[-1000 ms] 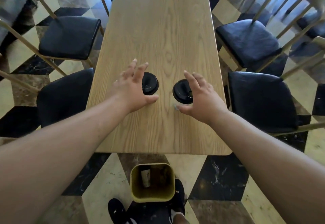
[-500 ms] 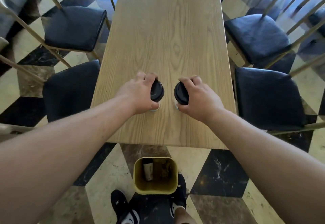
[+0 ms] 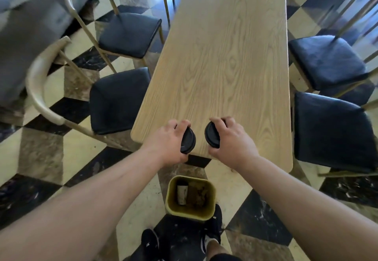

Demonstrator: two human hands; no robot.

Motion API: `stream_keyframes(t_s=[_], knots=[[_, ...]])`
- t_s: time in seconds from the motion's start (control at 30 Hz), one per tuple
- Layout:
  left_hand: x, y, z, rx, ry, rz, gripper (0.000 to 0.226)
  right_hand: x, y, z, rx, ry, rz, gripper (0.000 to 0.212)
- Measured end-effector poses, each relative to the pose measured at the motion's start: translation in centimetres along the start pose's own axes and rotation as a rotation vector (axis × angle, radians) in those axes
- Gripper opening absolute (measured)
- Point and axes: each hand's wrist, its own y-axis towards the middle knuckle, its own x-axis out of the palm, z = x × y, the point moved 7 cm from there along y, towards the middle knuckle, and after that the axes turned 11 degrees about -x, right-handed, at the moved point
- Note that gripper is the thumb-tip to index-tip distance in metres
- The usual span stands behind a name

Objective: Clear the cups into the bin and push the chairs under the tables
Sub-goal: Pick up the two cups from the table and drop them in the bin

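Two cups with black lids are held over the near edge of the long wooden table (image 3: 225, 56). My left hand (image 3: 165, 142) is shut on the left cup (image 3: 188, 141), and my right hand (image 3: 233, 142) is shut on the right cup (image 3: 211, 135). Only the lids show; the cup bodies are hidden behind my fingers. A yellow bin (image 3: 173, 209) stands on the floor just below the table's end, between my hands and my feet, with a cup and some brown waste inside.
Two black-cushioned chairs stand pulled out on the left (image 3: 116, 101) (image 3: 128, 33) and two on the right (image 3: 331, 129) (image 3: 325, 60). The floor is checkered black and cream. My black shoes (image 3: 212, 224) flank the bin.
Both hands closed around the cups, then drew them back toward me to the table's near edge. The view has shifted, showing more of the left chairs.
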Motion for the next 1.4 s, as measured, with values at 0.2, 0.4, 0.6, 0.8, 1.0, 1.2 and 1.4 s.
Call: stream_keyframes(t_s=[0.2,0.4,0.6,0.8,1.0,1.2,1.4], knots=[[1.0,-4.5,-3.6,0.06,-0.054,-0.016,0.089,2.2,-5.3,-3.8,0.036,-0.004,0.008,0.087],[2.1,-8.7,-7.4,0.068,-0.085,-0.012,0.088,5.4,-10.9,-6.4,0.113,-0.041,-0.136,0.086],[3.3,-12.8,-9.2,0.13,-0.06,-0.046,0.091,7.5,-15.7,-9.8,0.186,0.02,-0.094,0.09],[6.7,-14.6,-8.2,0.17,-0.068,-0.081,0.091,9.3,-16.9,-9.8,0.2,0.02,-0.084,0.091],[10.2,-14.6,-7.3,0.14,-0.092,-0.137,0.097,13.3,-17.0,-8.0,0.195,0.119,-0.107,0.094],[11.8,-13.7,-6.0,0.107,-0.06,-0.154,0.101,15.2,-17.0,-6.3,0.22,0.127,-0.133,0.101],[12.4,-12.5,-4.6,0.08,-0.032,-0.159,0.104,15.8,-16.5,-5.2,0.217,0.112,-0.162,0.11]])
